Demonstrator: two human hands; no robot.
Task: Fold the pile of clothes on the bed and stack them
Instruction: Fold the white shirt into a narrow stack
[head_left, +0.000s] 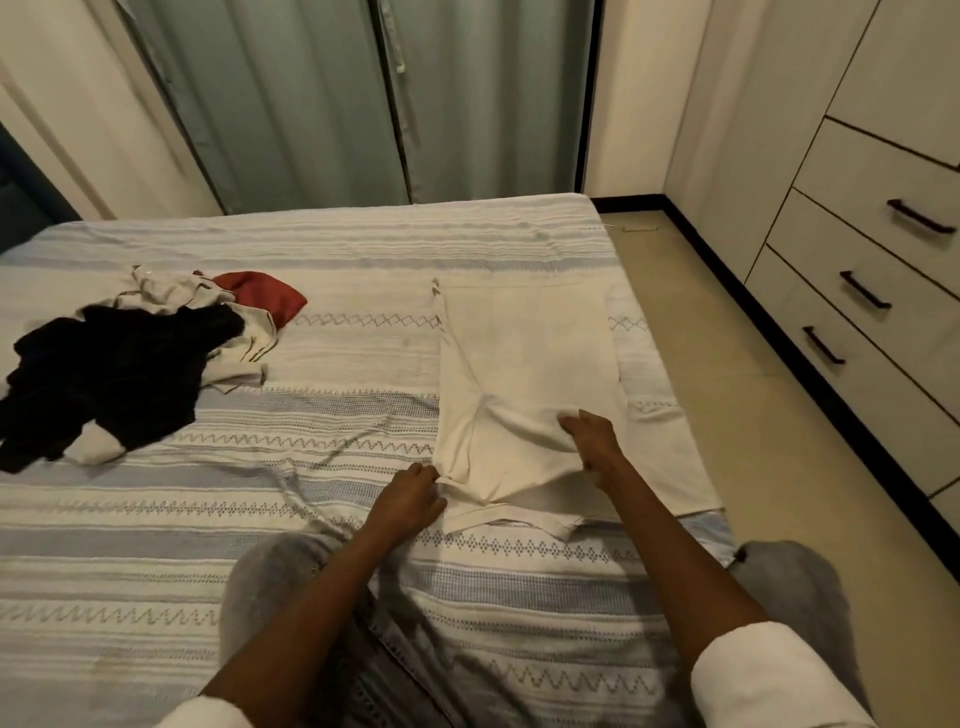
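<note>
Broadly, a striped bedspread (332, 519) covers the bed, with a loose pile of unfolded clothes (130, 358) at its left, black, cream and red pieces tangled together. Well apart, near the right edge, lies a cream garment (524, 364), stretched flat lengthwise. Its near end is gathered: the left hand (410, 501) pinches the hem corner, the right hand (592, 441) grips a raised fold.

On the bed (363, 249), a spread garment (519, 364) at right near the edge, a heap of clothes (119, 358) well apart at left. Left hand (410, 499) and right hand (592, 441) at the garment's near end. Curtains (337, 98) behind the bed, drawers (872, 260) to its right.
</note>
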